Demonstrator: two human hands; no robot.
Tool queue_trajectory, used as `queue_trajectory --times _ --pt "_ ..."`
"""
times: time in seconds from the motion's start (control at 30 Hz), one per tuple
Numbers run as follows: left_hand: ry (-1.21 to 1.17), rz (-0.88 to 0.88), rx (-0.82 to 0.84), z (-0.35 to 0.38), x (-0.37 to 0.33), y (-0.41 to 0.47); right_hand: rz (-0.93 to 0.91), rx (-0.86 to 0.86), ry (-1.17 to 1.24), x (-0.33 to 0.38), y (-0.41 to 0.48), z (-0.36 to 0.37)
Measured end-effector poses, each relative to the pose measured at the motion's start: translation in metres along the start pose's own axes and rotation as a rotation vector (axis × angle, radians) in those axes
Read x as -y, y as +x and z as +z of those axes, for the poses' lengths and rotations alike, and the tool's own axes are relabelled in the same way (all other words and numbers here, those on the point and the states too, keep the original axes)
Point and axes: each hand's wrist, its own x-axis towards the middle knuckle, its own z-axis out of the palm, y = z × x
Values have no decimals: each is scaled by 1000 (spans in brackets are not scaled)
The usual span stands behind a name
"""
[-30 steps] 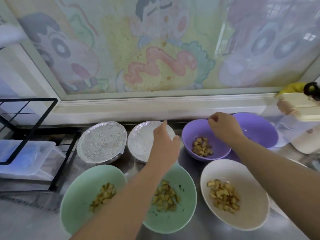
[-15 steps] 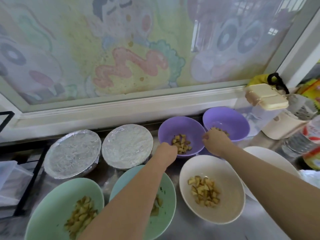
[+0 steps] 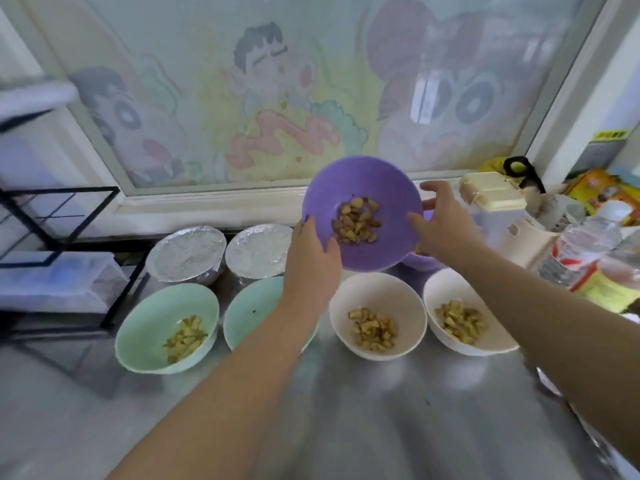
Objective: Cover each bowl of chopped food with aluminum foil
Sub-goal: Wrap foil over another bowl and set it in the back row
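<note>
At frame centre the purple bowl (image 3: pixel 388 181) is showing a smooth, matt plastic skin. Left of it, crinkled aluminum foil (image 3: pixel 187 252) is glinting dully. Along the bottom, the metal countertop (image 3: pixel 381 417) is throwing soft, brushed reflections. The white bowls (image 3: pixel 346 308) and green bowls (image 3: pixel 138 327) are looking smooth and faintly glossy. At right, a clear plastic bottle (image 3: pixel 585 244) is shining.

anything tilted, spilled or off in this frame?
Only the purple bowl: left hand and right hand hold it above the counter, tipped steeply toward the camera, with its chopped food bunched low inside. Nothing has spilled. Both foil-covered bowls look neatly wrapped.
</note>
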Motion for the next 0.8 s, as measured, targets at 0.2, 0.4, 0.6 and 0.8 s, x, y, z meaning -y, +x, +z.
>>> queue_trajectory --times 0.2,0.4,0.6,0.8 --pt "37 -36 49 5 0 -96 -13 183 -9 -15 -82 -62" --pt "185 -48 207 30 23 -166 181 442 -85 -62 -151 -90" --pt "239 -59 391 62 54 -189 388 658 -66 -111 -193 -91" --pt "314 -82 495 73 78 -200 491 732 0 -145 -220 -63"
